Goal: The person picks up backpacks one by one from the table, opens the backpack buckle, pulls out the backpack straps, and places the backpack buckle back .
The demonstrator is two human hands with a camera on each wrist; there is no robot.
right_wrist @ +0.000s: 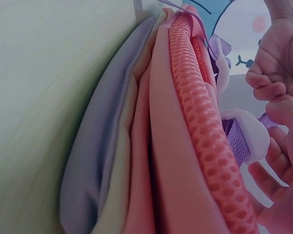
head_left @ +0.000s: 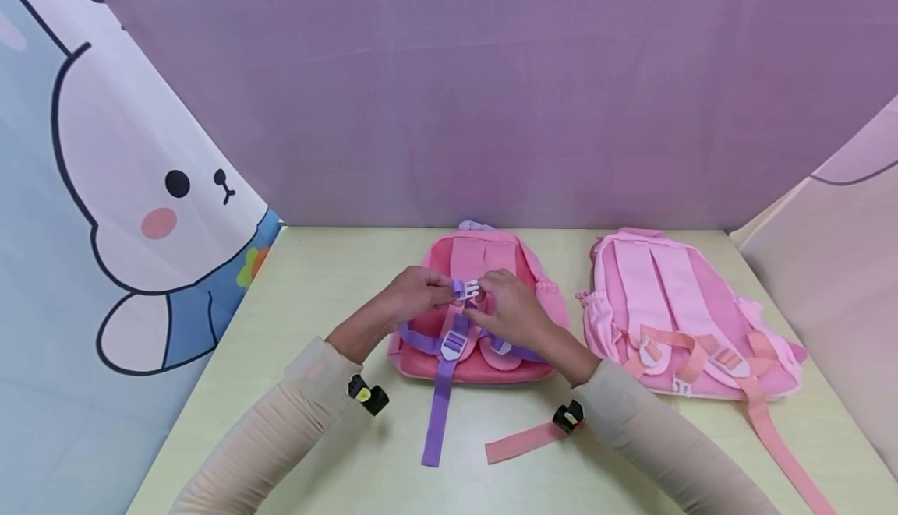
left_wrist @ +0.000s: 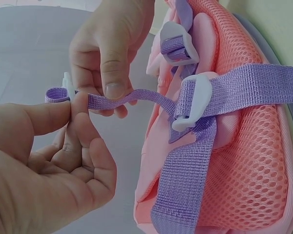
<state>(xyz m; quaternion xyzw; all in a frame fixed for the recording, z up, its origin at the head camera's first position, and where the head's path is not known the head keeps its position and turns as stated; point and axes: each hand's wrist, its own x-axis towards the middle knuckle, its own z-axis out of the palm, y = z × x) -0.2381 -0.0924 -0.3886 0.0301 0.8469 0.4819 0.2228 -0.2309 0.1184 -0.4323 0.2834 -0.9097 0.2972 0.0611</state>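
A pink backpack [head_left: 491, 254] lies on the table with its straps upward. My left hand [head_left: 421, 294] pinches a white prong buckle [head_left: 470, 290] where a purple strap [left_wrist: 117, 102] loops through it, raised over the bag. From the other side, my right hand [head_left: 510, 308] has its index finger by the prongs and its thumb on the purple strap, as the left wrist view shows. White strap adjusters [head_left: 454, 345] sit on the shoulder straps below the hands. One loose purple strap end [head_left: 436, 417] hangs down onto the table. In the right wrist view, the buckle is hidden behind fingers.
A second pink backpack [head_left: 691, 289] with orange straps lies to the right, its white buckle [head_left: 680, 387] at the lower edge. One orange strap end [head_left: 522, 443] lies under the right wrist camera. A purple wall [head_left: 491, 94] stands behind the table [head_left: 337, 266].
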